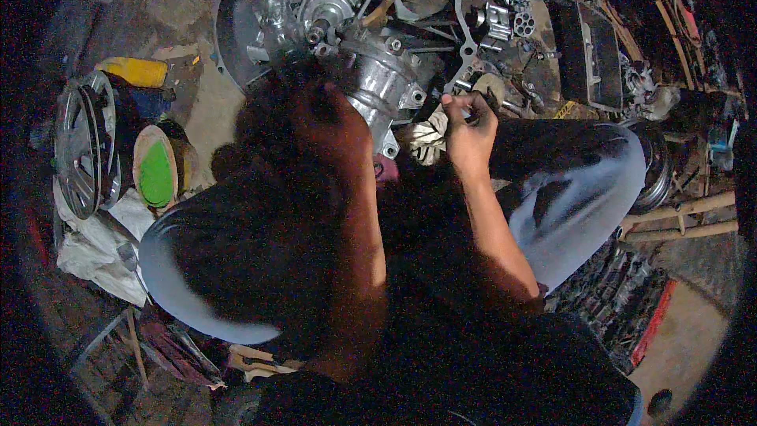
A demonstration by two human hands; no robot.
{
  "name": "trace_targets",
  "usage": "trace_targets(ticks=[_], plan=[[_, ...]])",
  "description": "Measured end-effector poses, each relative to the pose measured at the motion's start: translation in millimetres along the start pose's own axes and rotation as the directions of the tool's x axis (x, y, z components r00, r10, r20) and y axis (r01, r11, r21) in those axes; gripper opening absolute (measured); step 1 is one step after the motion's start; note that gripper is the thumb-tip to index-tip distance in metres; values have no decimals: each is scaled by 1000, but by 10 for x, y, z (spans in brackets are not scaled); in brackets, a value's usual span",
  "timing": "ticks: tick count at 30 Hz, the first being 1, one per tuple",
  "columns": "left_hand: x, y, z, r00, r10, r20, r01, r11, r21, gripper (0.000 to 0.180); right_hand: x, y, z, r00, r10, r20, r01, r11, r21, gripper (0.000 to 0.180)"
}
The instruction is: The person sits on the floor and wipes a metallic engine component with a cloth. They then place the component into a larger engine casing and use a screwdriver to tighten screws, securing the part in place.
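Observation:
Between my knees stands a silvery metal engine part with a rounded, shiny cylinder body and bolt lugs. My left hand is at the left side of this body, in deep shadow. Its fingers are too dark to make out, so any hold is hidden. To the right of the body I have my right hand raised, thumb and fingertips brought together in a pinch. Whatever is in that pinch is too small to name. A crumpled pale cloth lies just beside the right hand, against the engine part.
Beyond the engine part lies a round metal basin with a clear plastic bottle. A flat metal gasket and loose metal parts are at the right. Wheel rims, a green-filled container and a yellow bottle stand left.

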State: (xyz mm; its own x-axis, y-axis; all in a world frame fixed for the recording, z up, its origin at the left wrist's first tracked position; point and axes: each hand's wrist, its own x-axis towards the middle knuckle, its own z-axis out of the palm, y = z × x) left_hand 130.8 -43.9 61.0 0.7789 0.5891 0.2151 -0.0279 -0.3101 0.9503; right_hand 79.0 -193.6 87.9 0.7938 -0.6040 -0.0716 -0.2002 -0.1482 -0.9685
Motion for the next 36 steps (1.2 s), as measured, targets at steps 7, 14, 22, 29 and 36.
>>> trace_targets(ticks=[7,14,22,29,36], plan=[[9,5,14,1000,6,1,-6,1000,22,22,-44,79,37,993,21,113,-13,997,-76,12],[0,27,-13,998,-57,-6,57,998,-12,23,-77,-47,59,991,27,133,-28,1000,1,13],[-19,-46,22,1000,-31,1,31,999,-44,25,148,10,102,981,191,21,-192,980,53,15],[-4,-21,7,999,35,-8,-35,997,74,25,123,162,96,1000,-31,4,32,994,-102,21],[12,-38,-7,999,30,13,-30,999,15,24,9,4,120,995,92,36,-90,995,-33,22]])
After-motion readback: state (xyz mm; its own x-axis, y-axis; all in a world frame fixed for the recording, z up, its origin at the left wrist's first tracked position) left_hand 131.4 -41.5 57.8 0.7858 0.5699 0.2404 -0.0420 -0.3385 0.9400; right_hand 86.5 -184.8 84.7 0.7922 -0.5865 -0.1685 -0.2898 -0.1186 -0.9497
